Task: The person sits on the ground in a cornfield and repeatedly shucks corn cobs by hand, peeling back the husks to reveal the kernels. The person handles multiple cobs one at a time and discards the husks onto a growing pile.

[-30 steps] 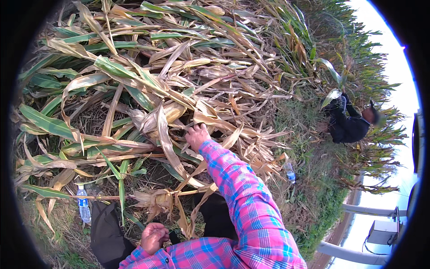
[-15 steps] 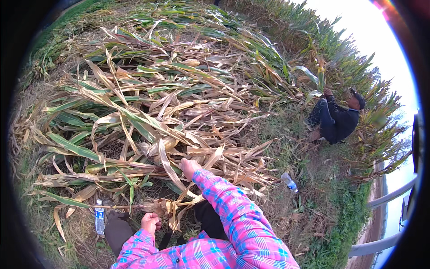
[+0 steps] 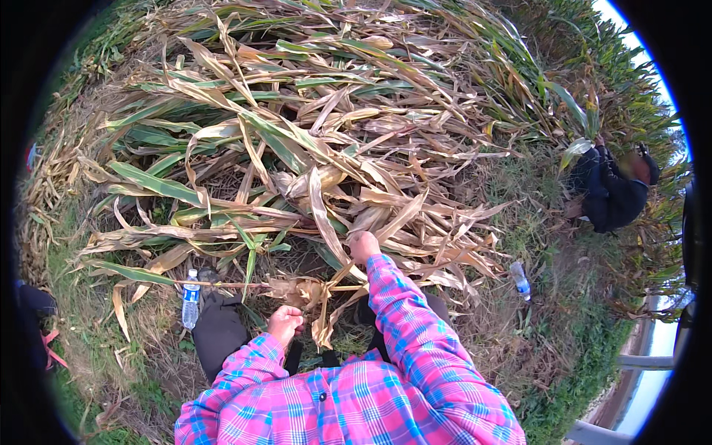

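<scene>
A heap of cut corn stalks (image 3: 289,141) with dry tan and some green leaves lies in front of me. My right hand (image 3: 363,247) is at its near edge, closed round the near end of a corn ear in a dry husk (image 3: 368,219); the fingers are partly hidden. My left hand (image 3: 285,325) is closed over my lap, its fingers curled together; whatever is in them cannot be made out. Just beyond it, a stalk with a crumpled dry husk (image 3: 297,291) lies across my legs. A partly bared yellowish ear (image 3: 326,178) shows in the heap.
A clear water bottle with a blue label (image 3: 190,300) stands by my left leg (image 3: 219,334). Another bottle (image 3: 520,281) lies on the grass to the right. A person in dark clothes (image 3: 615,189) crouches at the far right by standing corn (image 3: 630,89). A dark object (image 3: 35,311) is at far left.
The view has tipped downward, so the heap sits higher and further right. My right hand has drawn slightly toward me against the heap. My left hand stays closed near my lap.
</scene>
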Motion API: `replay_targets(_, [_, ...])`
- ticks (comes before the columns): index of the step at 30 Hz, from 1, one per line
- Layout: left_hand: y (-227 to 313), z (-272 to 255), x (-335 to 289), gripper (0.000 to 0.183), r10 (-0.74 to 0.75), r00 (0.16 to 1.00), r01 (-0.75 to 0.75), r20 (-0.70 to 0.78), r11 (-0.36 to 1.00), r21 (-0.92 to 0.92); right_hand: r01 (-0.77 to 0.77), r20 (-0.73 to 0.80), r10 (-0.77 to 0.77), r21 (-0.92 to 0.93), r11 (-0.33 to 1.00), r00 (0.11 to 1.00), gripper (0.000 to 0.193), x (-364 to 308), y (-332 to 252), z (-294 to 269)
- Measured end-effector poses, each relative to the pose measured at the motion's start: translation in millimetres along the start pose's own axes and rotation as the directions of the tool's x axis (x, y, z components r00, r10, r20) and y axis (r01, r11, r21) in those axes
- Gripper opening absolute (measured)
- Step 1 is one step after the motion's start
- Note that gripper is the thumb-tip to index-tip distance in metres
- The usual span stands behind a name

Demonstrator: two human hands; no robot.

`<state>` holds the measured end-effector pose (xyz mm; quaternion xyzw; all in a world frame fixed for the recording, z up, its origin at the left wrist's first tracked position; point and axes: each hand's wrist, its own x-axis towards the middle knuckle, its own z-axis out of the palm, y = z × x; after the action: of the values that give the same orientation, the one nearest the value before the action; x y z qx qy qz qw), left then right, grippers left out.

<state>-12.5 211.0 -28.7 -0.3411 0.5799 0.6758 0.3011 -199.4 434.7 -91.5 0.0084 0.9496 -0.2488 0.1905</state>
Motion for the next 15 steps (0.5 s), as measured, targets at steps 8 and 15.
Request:
replay_targets(8, [7, 12, -3, 0.015, -0.056, 0.986, 0.086, 0.16, 0.978, -0.19, -0.598, 0.476, 0.517, 0.796, 0.09, 0.712, 0.019, 52, 25, 49])
replay_targets(15, [12, 9, -1, 0.016, -0.034, 0.985, 0.075, 0.171, 0.968, -0.238, -0.451, 0.196, 0.628, 0.849, 0.276, 0.753, 0.021, 68, 21, 55])
